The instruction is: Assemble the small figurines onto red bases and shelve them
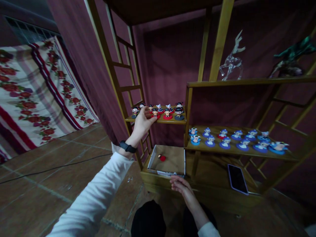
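My left hand [143, 124] reaches up to the small wooden shelf [160, 121], its fingers curled around the front row of red-based figurines [168, 114]; what it grips is hidden. A black band is on that wrist. My right hand [181, 186] rests low, fingers slightly bent, against the front edge of an open cardboard box [181, 158]. One red figurine [162, 158] lies on its side inside the box.
A lower wooden shelf [237, 150] holds several blue-based figurines [225, 144]. A phone [237, 178] lies on the bottom board. A glass deer [232, 61] and a green ornament [293, 54] stand on the top shelf. A floral cloth [32, 95] hangs at left over a tiled floor.
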The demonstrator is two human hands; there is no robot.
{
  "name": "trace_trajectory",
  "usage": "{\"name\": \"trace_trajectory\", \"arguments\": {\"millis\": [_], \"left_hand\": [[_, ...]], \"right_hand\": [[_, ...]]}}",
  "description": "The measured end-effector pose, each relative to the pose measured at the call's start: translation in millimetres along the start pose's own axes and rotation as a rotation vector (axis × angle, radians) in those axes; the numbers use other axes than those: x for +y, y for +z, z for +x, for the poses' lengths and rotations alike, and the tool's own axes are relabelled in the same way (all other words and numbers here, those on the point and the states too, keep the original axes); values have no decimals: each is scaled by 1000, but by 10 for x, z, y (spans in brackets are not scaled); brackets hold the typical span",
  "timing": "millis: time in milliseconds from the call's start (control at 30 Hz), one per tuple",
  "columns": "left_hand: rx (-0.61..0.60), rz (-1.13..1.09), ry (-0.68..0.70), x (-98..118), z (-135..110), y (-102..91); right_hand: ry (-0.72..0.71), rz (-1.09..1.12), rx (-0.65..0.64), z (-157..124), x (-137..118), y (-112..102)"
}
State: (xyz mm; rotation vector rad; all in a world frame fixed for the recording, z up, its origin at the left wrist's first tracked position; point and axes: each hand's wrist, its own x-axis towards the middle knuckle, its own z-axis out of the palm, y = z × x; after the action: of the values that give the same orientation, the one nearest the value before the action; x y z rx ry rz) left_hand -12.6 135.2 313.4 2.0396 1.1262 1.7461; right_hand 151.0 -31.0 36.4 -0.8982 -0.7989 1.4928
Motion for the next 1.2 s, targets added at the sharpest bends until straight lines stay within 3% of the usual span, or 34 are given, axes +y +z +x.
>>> {"name": "trace_trajectory", "arguments": {"millis": [100,200,267,433,533,633,733,833,967,1067,1200], "left_hand": [[125,43,83,70,-328,-94],[239,26,-5,-144,-834,-87],[229,-55,-161,-499,-1219,25],[100,-118,-728,-1662,-1959,519],[-51,-20,-912,-2160,-2079,754],[-156,106,-894,-2446,-2035,869],[-199,162,-905,-2593,-1990,910],[-223,186,-921,-2633,-1994,926],[-316,295,-887,-2561,-2013,944],[-385,368,-863,-2506,-2026,966],[-401,311,-757,-2518,-2046,1055]], "right_hand": [[-30,-42,65,137,10,-67],[-68,-123,164,395,44,-129],[-104,-222,216,658,86,-134],[-128,-668,157,1543,257,-14],[-138,-971,165,2034,397,56],[-120,-1037,168,2376,548,89],[-120,-1090,162,2589,684,123],[-178,-1299,132,2715,787,181],[-211,-1460,-37,2803,850,253],[-203,-1250,-6,2834,804,244],[-153,-591,168,2716,590,65]]}}
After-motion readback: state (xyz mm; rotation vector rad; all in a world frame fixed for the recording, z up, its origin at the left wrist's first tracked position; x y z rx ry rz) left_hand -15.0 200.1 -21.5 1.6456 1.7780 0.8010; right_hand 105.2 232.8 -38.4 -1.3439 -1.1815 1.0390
